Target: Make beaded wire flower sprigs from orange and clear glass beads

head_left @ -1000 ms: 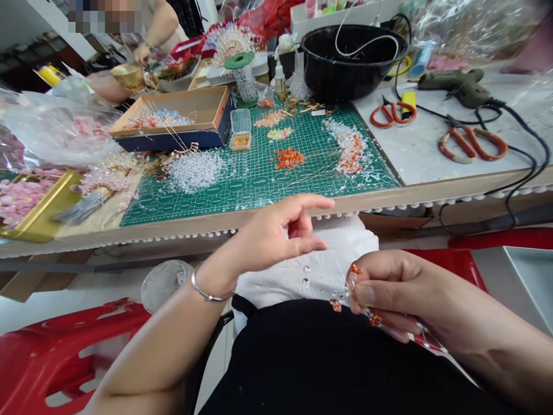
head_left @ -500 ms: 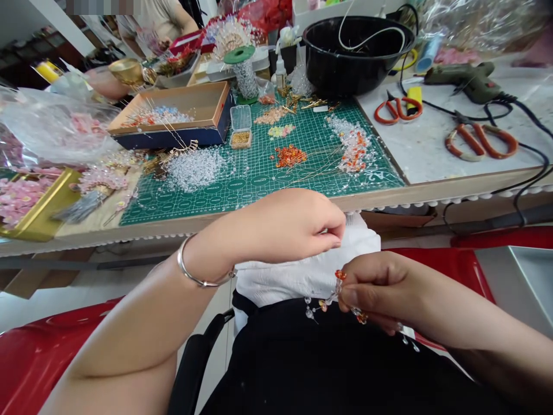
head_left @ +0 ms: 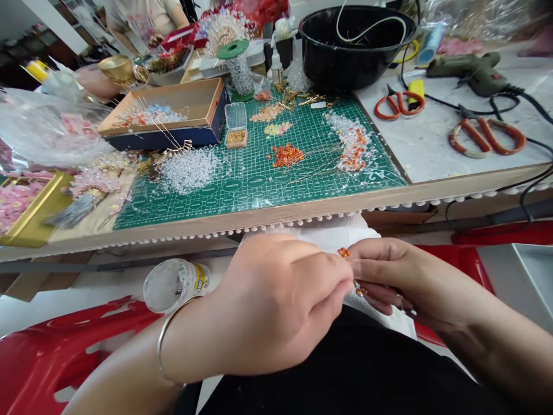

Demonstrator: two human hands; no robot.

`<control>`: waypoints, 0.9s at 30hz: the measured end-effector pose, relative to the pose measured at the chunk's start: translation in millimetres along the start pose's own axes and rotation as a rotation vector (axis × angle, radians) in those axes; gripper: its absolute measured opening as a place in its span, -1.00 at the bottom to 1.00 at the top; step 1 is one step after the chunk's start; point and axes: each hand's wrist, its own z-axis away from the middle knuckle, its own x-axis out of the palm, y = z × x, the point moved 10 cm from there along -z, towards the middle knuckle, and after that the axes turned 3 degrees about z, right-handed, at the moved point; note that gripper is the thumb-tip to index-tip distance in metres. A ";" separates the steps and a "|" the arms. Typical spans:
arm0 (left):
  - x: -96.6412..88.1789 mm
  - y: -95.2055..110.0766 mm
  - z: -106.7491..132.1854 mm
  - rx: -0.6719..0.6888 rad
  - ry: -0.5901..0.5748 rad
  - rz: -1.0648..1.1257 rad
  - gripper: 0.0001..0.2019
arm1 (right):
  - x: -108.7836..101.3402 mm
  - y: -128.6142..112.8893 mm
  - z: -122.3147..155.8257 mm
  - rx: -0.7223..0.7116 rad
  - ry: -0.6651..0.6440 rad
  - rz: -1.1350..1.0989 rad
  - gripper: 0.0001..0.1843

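In front of my lap, my right hand [head_left: 384, 274] pinches a beaded wire strand [head_left: 344, 252] with orange and clear beads. Some of its beads peek out below and between the fingers. My left hand [head_left: 294, 300], with a silver bangle [head_left: 162, 346] at the wrist, is closed, its fingertips meeting those of my right hand at the strand. What the left fingers grip is hidden behind the hand. Beyond the hands, a green cutting mat [head_left: 250, 184] holds orange beads [head_left: 287, 155], clear beads [head_left: 190, 169] and a mixed clear-and-orange pile [head_left: 354, 144] with thin wires.
Two pairs of red-handled pliers [head_left: 400, 104] [head_left: 486, 135] and a glue gun [head_left: 469, 72] lie at the right. A black basin [head_left: 354, 57], a wire spool [head_left: 237, 69] and an open box [head_left: 207, 124] stand farther back. Below the table edge is a white tub [head_left: 170, 285]. Another person [head_left: 147, 17] sits opposite.
My left hand has come down and toward me from near the table edge, and its fingertips now meet my right hand. The right hand keeps hold of the beaded strand, raised slightly.
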 end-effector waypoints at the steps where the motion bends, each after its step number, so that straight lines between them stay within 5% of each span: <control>1: 0.8 -2.1 4.1 -0.042 -0.011 0.011 -0.82 | -0.1 -1.9 -0.2 -0.012 0.003 -0.027 -0.64; 6: 6.0 -5.2 21.8 -0.165 -0.027 0.041 -0.81 | 3.2 -7.6 -1.6 -0.048 -0.008 -0.173 -0.68; 17: 24.0 -11.8 37.1 -0.148 0.118 0.205 -0.82 | 11.0 -10.4 5.5 -0.079 -0.055 -0.267 -0.75; 20: 50.6 -35.2 43.9 -0.360 0.023 0.464 -0.86 | 18.2 -12.6 7.2 -0.096 -0.105 -0.315 -0.75; 23: 92.7 -57.1 53.5 -0.635 -0.089 0.937 -0.69 | 25.0 -13.2 9.1 -0.102 -0.141 -0.348 -0.76; 27: 115.6 -78.1 49.7 -0.736 0.024 1.336 -0.43 | 37.9 -7.8 11.4 -0.061 -0.219 -0.381 -0.76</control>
